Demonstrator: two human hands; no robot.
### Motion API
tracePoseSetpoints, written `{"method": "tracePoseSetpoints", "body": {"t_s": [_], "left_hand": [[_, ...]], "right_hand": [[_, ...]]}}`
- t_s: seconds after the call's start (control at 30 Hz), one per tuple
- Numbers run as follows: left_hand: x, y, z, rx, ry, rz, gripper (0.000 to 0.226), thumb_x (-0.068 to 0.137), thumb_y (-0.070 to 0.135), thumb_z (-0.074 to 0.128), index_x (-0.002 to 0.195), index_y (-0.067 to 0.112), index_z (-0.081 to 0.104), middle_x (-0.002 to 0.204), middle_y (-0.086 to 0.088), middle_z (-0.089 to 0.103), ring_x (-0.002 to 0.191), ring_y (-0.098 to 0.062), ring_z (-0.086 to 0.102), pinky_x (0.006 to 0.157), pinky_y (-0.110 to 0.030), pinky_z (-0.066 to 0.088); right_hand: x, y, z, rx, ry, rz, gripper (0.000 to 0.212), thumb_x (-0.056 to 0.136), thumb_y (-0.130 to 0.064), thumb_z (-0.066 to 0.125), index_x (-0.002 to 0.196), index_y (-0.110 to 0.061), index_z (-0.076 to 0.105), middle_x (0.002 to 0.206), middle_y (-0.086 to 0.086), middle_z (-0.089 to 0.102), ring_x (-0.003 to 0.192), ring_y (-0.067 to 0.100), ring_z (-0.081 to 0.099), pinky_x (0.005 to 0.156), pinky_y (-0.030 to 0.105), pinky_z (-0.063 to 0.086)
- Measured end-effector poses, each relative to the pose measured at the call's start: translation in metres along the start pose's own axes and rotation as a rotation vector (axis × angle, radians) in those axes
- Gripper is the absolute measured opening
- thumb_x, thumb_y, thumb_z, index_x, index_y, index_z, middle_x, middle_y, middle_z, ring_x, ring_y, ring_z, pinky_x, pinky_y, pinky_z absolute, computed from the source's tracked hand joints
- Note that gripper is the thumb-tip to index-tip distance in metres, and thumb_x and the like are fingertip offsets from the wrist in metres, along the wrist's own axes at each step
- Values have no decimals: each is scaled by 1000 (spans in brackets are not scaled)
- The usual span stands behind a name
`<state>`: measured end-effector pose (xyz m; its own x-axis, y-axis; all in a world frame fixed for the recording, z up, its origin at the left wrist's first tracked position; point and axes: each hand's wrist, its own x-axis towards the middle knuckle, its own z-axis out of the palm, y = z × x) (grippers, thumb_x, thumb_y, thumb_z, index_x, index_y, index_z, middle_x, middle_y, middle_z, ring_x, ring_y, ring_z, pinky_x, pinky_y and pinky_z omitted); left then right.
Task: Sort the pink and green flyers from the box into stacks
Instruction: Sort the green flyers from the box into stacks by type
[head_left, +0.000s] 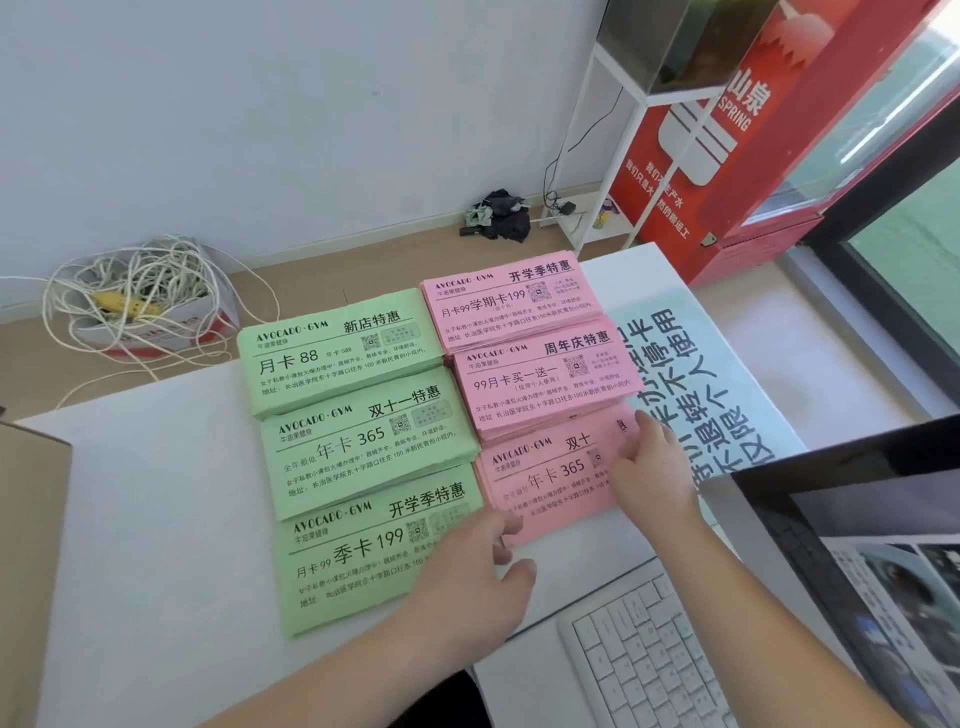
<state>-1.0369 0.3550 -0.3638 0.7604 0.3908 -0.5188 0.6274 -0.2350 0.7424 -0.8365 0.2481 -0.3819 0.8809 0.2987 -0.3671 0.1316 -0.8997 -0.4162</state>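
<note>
Six flyer stacks are lying on the white surface; right hand is resting open-fingered on the nearest pink stack, left hand touching its corner, fingers relaxed.

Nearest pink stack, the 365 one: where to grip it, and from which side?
Probably grip the nearest pink stack at its right short end, from the right, where the right hand rests. It lies flat; the near green stack abuts its left end and the middle pink stack overlaps its far edge, leaving right and near edges free.
</note>
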Motion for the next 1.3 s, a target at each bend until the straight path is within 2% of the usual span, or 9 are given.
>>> {"method": "tracePoseSetpoints", "body": {"t_s": [0.2, 0.43, 0.67, 0.77, 0.9, 0.97, 1.07, 1.23, 1.3], "left_hand": [[1, 4, 3, -59, 1, -22, 43, 97, 33, 60, 139, 33, 51, 125, 13, 57, 104, 11, 55, 92, -18, 41], [5, 8, 9, -154, 9, -58, 47, 96, 28, 61, 141, 32, 49, 128, 9, 59, 96, 12, 55, 80, -6, 35], [3, 7, 4, -239, 47, -97, 40, 95, 22, 60, 134, 32, 55, 121, 11, 61, 97, 4, 58, 84, -15, 42], [-4, 4, -6, -240, 80, -72, 33, 98, 23, 59, 128, 35, 58, 118, 15, 60, 99, 6, 58, 77, -8, 40], [-18, -2, -32, -244, 129, -42, 27, 97, 25, 61, 115, 45, 58, 115, 24, 62, 98, 12, 59, 80, -7, 43], [-25, -8, -49, -263, 177, -19, 28, 96, 29, 63, 120, 43, 59, 119, 26, 62, 99, 15, 59, 93, -16, 48], [-41, -18, -73, -300, 230, 1, 36, 96, 34, 66, 130, 41, 58, 121, 26, 62, 100, 13, 60, 97, -23, 50], [-84, -39, -109, -352, 324, 29, 39, 97, 33, 64, 134, 41, 56, 120, 24, 62, 103, 8, 61, 97, -27, 54], [-109, -50, -126, -347, 336, 59, 39, 97, 33, 64, 134, 42, 56, 121, 24, 63, 103, 8, 61, 94, -24, 54]], "right_hand": [[1, -3, 1, -37, 44, -8, 57, 98, -11, 43, 154, -9, 34, 151, 15, 42, 141, 38, 29, 115, 49, 27], [1, -8, 0, 13, -10, 57, 64, 95, -9, 44, 158, -14, 31, 150, 14, 42, 143, 34, 27, 112, 49, 32], [-3, -11, 0, -36, -14, 45, 66, 93, -11, 45, 157, -14, 31, 149, 13, 43, 140, 35, 31, 106, 49, 37], [-6, -14, -3, -52, 11, 20, 66, 94, -11, 47, 157, -13, 29, 155, 12, 37, 142, 35, 30, 107, 50, 37], [-28, -29, 6, 37, 85, -111, 57, 102, -34, 48, 156, -19, 34, 159, 3, 36, 145, 26, 32, 110, 49, 38], [-42, -44, 17, 104, 93, -183, 60, 102, -51, 46, 154, -24, 37, 159, -3, 37, 146, 20, 34, 112, 49, 41], [-69, -74, 37, 169, 91, -302, 61, 99, -61, 45, 151, -29, 43, 159, -8, 38, 148, 15, 32, 116, 47, 37], [-125, -128, 61, 307, -31, -460, 45, 99, -57, 48, 135, -32, 59, 134, -18, 58, 129, 7, 50, 98, 33, 47], [-148, -150, 67, 342, -113, -482, 29, 101, -52, 51, 113, -32, 68, 102, -27, 67, 103, 4, 61, 80, 23, 46]]}}
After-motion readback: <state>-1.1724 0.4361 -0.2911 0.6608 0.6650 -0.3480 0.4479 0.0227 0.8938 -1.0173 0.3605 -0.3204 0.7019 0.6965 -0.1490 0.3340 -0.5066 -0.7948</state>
